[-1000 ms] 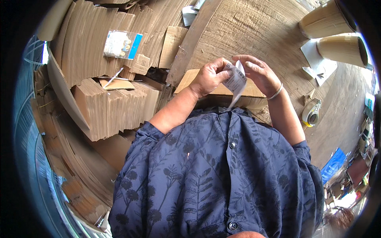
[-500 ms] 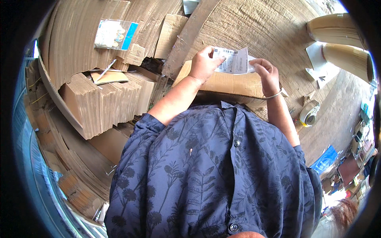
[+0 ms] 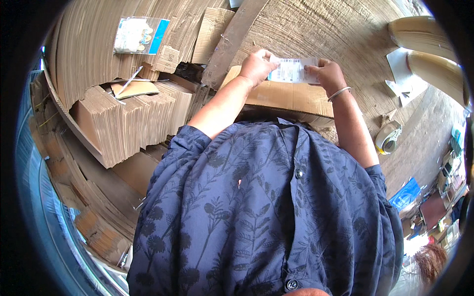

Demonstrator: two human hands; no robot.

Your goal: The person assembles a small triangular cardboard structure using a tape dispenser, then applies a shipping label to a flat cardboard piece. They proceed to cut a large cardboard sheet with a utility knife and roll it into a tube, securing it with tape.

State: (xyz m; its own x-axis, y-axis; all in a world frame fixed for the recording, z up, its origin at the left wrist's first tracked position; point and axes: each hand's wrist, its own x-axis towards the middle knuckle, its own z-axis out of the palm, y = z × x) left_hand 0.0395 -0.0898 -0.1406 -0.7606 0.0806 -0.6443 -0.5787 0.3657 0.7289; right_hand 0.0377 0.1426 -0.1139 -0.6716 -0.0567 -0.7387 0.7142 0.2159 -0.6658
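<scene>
A small white printed label (image 3: 291, 72) is stretched between my two hands. My left hand (image 3: 256, 68) pinches its left end between thumb and fingers. At the other end my right hand (image 3: 330, 76), with a bangle (image 3: 339, 93) on the wrist, grips the label's right edge. Below the label, close to my body, lies a brown cardboard box (image 3: 291, 98) on the wooden table (image 3: 316, 34). My forearms partly cover the box's sides.
Stacked flat cardboard (image 3: 133, 126) fills the left side, with a clear packet (image 3: 140, 35) on top. A tape roll (image 3: 389, 137) lies right of the box. Two large cardboard tubes (image 3: 422, 37) and white paper sheets (image 3: 402, 74) are at the far right.
My right hand has shifted its grip, with its thumb now over the label's right part. The label is held flatter and its curled right end no longer stands up.
</scene>
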